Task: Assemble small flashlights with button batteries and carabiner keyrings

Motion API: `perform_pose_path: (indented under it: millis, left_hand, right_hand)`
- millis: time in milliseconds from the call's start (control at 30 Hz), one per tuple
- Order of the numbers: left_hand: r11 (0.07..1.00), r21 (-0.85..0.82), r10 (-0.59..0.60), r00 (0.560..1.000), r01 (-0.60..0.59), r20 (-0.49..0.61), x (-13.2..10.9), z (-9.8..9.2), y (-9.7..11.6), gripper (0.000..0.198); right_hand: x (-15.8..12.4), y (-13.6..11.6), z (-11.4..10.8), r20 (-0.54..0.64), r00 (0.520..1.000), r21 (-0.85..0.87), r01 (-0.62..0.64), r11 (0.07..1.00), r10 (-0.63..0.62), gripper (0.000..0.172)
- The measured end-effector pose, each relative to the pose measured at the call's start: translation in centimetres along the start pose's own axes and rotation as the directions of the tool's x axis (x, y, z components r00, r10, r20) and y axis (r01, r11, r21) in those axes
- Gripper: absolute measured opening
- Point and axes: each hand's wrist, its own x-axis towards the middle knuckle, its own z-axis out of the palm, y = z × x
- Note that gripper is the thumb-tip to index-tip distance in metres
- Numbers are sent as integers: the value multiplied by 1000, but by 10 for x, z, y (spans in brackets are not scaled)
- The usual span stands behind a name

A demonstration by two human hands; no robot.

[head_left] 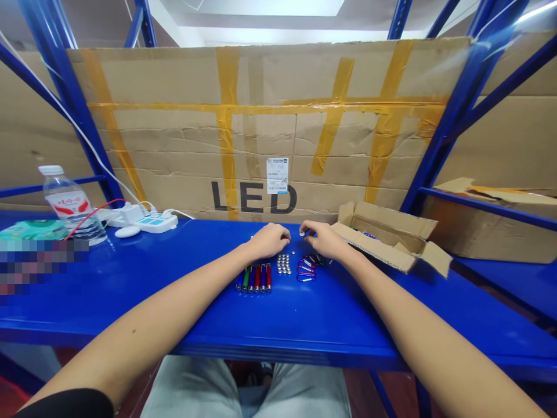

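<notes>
Black sleeve (65,404) on left arm (143,331); pale grey trousers (191,389); left hand (268,241), right hand (324,240) bare.

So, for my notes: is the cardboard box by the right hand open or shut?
Open: the cardboard box has its flaps folded outward, showing its inside.

Small silver piece (301,233) half hidden at the right hand's (324,241) fingertips; pixelated patch (39,267) at far left, unreadable.

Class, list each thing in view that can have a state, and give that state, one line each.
Left hand, curled, palm down
Right hand, fingertips on a metal disc
Flashlights, lined up side by side
Button cells, in rows
Carabiners, overlapping
Carton, open
Bottle, capped
</notes>
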Motion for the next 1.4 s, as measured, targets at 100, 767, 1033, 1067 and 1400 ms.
perform_pose_path:
  millis: [100,767,1033,1067,1400]
  left_hand:
    - [994,108,20,991,-34,131,2,0,4,17]
    - [955,274,46,969,-114,242,11,4,17,11]
    - [989,101,114,990,-106,-82,8,-10,11,13]
    - [985,89,157,981,-147,-117,6,-12,12,14]
    - [939,153,316,948,-309,-26,-7,-19,15,21]
  right_hand:
    - [0,0,-2,16,998,-15,-61,998,61,22]
    - [0,3,4,49,996,-13,-72,997,73,21]
    - [-1,-3,2,82,990,18,-114,993,112,17]
    - [-1,-4,2,90,991,46,-102,994,97,16]
    - [0,-2,10,107,994,345,-13,939,-25,12]
